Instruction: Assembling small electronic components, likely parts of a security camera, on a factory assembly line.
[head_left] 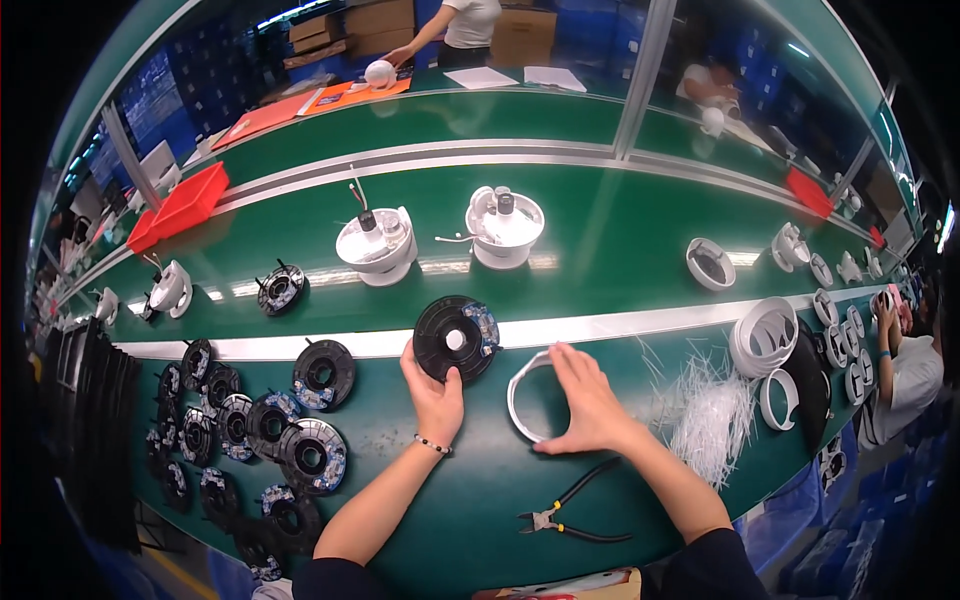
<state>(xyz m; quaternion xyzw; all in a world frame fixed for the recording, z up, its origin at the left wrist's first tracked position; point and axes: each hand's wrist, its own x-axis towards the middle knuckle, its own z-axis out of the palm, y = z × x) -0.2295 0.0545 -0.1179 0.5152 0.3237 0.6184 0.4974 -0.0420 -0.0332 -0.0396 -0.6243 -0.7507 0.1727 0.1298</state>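
Note:
My left hand (437, 402) grips a round black plastic disc (432, 338) by its lower edge. A blue circuit board (482, 325) curves along the disc's right side, and a white round spot shows at its centre. To the right, my right hand (592, 408) is curled around a thin white ring (515, 402), thumb low and fingers high on its rim. The ring stands apart from the disc, just above the green bench. Below my right hand lie diagonal cutting pliers (543, 520) with black and yellow handles, jaws pointing left.
Several similar black discs (322, 375) with circuit boards crowd the left. Clear plastic strips (712, 425) and stacked white rings (764, 338) lie right. White housings with wires (377, 262) stand on the conveyor (610, 250) beyond a metal rail (590, 325). Other people work across and at far right.

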